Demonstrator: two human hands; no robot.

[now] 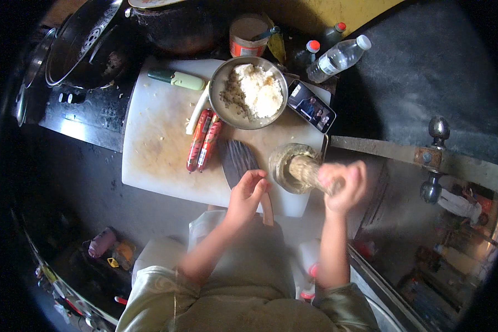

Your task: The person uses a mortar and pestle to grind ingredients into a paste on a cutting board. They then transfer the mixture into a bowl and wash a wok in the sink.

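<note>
My right hand (343, 186), a little blurred, grips a pestle (305, 171) whose lower end is in a rough stone mortar (277, 168) at the right of a white cutting board (149, 153). My left hand (251, 191) hovers over the handle end of a dark-bladed knife (238, 159), fingers bent and apart; whether it touches the handle is unclear. Two red-wrapped sausages (203, 141) lie left of the knife beside a white scallion stalk (198, 110). Behind them is a metal bowl (285, 99) of white rice (263, 93) with dark bits. A green-handled peeler or sheathed knife (176, 79) lies at the board's back left.
A phone (312, 106) showing a video leans right of the bowl. Plastic bottles (338, 60) and a tub (249, 35) stand behind. A black wok (95, 62) and a large dark pot (178, 31) are at the back left. A metal latch or knob (438, 128) juts at the right.
</note>
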